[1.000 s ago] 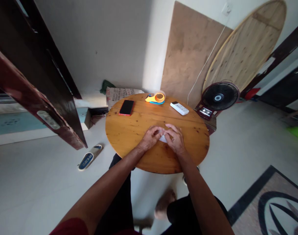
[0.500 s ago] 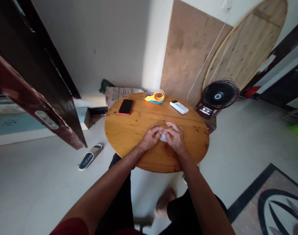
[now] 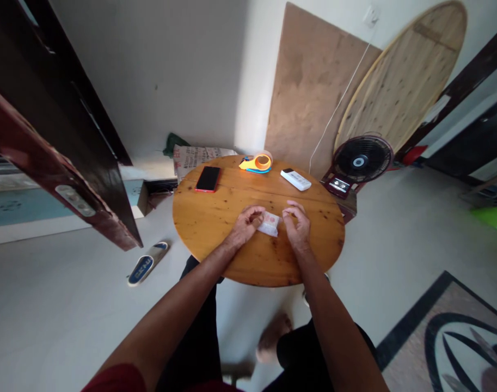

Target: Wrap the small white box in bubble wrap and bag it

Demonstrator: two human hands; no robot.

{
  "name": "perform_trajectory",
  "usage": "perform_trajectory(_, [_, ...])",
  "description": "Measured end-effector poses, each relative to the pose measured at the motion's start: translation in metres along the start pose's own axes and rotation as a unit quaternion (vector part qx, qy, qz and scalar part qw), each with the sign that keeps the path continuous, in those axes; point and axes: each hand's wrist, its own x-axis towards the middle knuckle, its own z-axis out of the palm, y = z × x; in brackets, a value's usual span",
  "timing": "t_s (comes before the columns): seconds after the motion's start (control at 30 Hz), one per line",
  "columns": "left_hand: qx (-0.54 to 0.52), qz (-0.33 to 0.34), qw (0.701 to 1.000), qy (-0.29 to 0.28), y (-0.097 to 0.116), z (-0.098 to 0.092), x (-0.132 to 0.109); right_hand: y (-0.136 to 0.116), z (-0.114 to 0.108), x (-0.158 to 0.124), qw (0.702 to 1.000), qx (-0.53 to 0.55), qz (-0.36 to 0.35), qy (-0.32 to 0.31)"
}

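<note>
Two grips flank a small white packet [image 3: 269, 224] lying flat on the desk [image 3: 215, 218]. The left hand [image 3: 244, 224] is pinched on its left edge, seemingly to pin it. The right hand [image 3: 298, 227] is curled just beside the other edge, hold unclear. Phone [image 3: 208, 178], tape dispenser [image 3: 256, 163] and remote [image 3: 296, 179] sit along the far rim, likely parked out of the way.

Home, living room. Low round wooden desk [image 3: 215, 218] on pale tiled floor [image 3: 68, 326]; red-cased smartphone [image 3: 208, 178] and white remote control [image 3: 296, 179] near desk's far edge. Black floor fan [image 3: 361, 160] beside wall, blue slipper [image 3: 147, 263] on floor, patterned rug [image 3: 448, 337], dark wooden door [image 3: 56, 136], spare round wooden tabletop [image 3: 399, 81] leaning on wall.
</note>
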Motion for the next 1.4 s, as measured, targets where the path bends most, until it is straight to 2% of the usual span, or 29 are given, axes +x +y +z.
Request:
perform_trajectory(0.13, [-0.068, -0.046, 0.995, 0.049, -0.001, -0.002, 0.003, 0.003, 0.001, -0.001, 1.0, 0.007, 0.006, 0.0])
perform_trajectory(0.23, [-0.07, -0.045, 0.996, 0.042, -0.001, -0.002, 0.003, 0.003, 0.003, -0.002, 1.0, 0.01, 0.015, -0.015])
perform_trajectory(0.33, [-0.027, -0.014, 0.999, 0.022, 0.001, -0.002, 0.001, 0.002, 0.004, -0.002, 0.998, 0.009, 0.024, -0.049])
perform_trajectory(0.47, [0.081, 0.048, 0.995, 0.03, 0.003, -0.001, -0.001, -0.001, 0.007, -0.002, 0.997, 0.001, 0.031, -0.073])
perform_trajectory(0.63, [0.11, 0.061, 0.992, 0.017, 0.004, 0.002, -0.003, -0.002, 0.009, -0.002, 0.995, 0.009, 0.044, -0.09])
perform_trajectory(0.73, [0.097, 0.07, 0.993, 0.01, 0.003, 0.003, -0.004, 0.002, 0.01, -0.003, 0.994, 0.036, 0.081, -0.067])
perform_trajectory(0.83, [0.102, 0.071, 0.992, 0.009, 0.002, 0.003, -0.004, 0.009, 0.011, -0.004, 0.985, 0.066, 0.155, -0.037])
perform_trajectory(0.97, [0.114, 0.076, 0.991, 0.005, 0.003, 0.003, -0.004, 0.014, 0.014, -0.004, 0.968, 0.095, 0.226, -0.053])
perform_trajectory(1.2, [0.108, 0.066, 0.992, -0.007, 0.0, 0.004, -0.004, 0.016, 0.027, 0.008, 0.946, 0.164, 0.272, -0.069])
perform_trajectory(1.4, [0.106, 0.066, 0.992, -0.008, 0.0, 0.005, -0.003, 0.011, 0.028, 0.01, 0.951, 0.184, 0.243, -0.046])
